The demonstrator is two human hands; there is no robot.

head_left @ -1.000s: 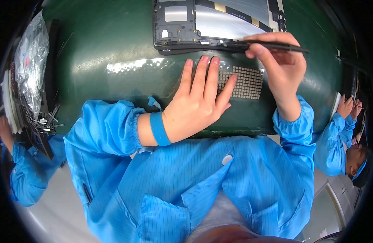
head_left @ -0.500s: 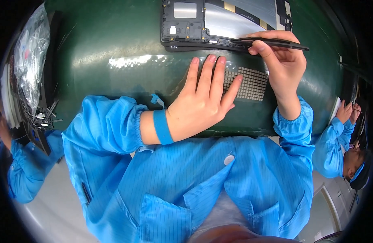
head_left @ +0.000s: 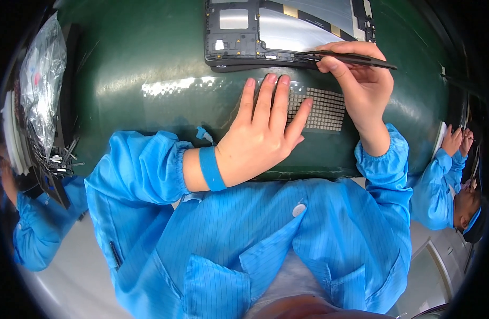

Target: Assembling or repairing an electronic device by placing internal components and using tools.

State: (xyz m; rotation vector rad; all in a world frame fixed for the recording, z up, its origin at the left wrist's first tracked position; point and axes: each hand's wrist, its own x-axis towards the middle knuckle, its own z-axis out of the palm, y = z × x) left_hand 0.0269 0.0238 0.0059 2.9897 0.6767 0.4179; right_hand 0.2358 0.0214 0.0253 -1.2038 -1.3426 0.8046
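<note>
My left hand (head_left: 259,139) lies flat, fingers spread, on a clear sheet (head_left: 175,109) bearing rows of small square grey-beige pads (head_left: 326,109). A blue band (head_left: 211,168) circles that wrist. Black tweezers (head_left: 358,58) are pinched in my right hand (head_left: 367,90), just right of the pads. Their tips reach the near edge of a dark device frame (head_left: 234,50) with a silver metal panel (head_left: 292,33). Whether the tips grip a small piece is too fine to see.
The green mat (head_left: 117,80) covers the table. At far left lie a clear plastic bag (head_left: 42,80) and a pile of small black and silver parts (head_left: 61,162). Other people in blue sit at the left (head_left: 45,228) and the right (head_left: 438,186).
The device frame, tweezers and both hands sit slightly further left in the picture, while the view itself has shifted a little. Both hands keep their poses, the tweezer tips staying at the frame's edge.
</note>
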